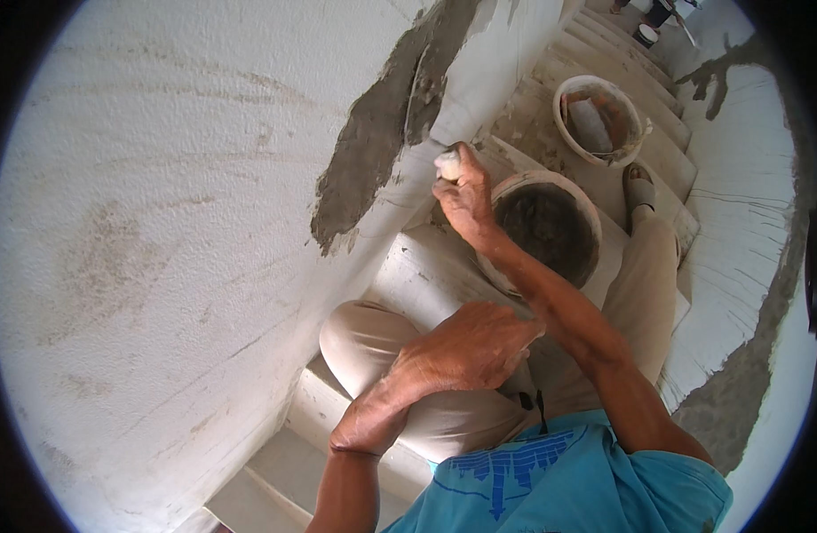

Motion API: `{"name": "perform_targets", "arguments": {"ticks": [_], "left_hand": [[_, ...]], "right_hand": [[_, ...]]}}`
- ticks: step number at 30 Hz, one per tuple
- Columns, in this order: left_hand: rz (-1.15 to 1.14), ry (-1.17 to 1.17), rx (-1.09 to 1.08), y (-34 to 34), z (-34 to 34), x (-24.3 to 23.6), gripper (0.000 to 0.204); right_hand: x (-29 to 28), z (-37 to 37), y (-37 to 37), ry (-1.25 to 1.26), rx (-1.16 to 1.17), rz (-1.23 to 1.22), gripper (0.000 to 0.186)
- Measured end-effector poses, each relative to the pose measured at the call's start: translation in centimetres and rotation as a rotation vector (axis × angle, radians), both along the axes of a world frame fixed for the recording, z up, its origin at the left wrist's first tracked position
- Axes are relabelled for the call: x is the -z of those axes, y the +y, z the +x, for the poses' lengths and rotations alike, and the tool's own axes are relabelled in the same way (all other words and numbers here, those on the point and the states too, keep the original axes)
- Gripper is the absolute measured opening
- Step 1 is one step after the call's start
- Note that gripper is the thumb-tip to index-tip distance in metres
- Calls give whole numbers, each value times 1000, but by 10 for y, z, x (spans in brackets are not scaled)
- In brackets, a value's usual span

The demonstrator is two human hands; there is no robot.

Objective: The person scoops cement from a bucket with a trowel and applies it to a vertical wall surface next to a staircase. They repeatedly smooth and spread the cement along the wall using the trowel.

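Note:
My right hand (464, 195) is closed round a pale tool handle (448, 165), raised beside a dark grey patch of wet mortar (364, 178) on the left wall; the tool's working end is hard to make out. Below it sits a bucket of dark grey mix (546, 226), partly behind my right forearm. My left hand (462, 346) is low over my lap near my bent left knee, fingers curled under; whatever they hold, if anything, is hidden.
Concrete stairs (280, 462) run between both walls. A white bucket (595, 124) with a pale object inside stands beyond my right foot (639, 186). The right wall has grey mortar strips (737, 382). Up the stairs are a small bucket (646, 35) and part of another person (620, 6).

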State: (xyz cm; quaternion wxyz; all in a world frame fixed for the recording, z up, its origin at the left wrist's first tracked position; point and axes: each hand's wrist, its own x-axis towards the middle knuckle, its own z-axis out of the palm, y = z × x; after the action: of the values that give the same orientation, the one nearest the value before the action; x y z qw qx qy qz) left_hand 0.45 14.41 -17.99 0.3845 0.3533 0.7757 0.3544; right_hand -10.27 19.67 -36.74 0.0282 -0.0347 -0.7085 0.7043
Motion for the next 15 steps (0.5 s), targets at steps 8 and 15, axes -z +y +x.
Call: {"name": "perform_targets", "arguments": {"ticks": [8, 15], "left_hand": [[-8, 2, -3, 0, -1, -1, 31], [-36, 1, 3, 4, -2, -2, 32]], "right_hand": [[-8, 33, 3, 100, -47, 15, 27], [10, -21, 17, -6, 87, -11, 26]]}}
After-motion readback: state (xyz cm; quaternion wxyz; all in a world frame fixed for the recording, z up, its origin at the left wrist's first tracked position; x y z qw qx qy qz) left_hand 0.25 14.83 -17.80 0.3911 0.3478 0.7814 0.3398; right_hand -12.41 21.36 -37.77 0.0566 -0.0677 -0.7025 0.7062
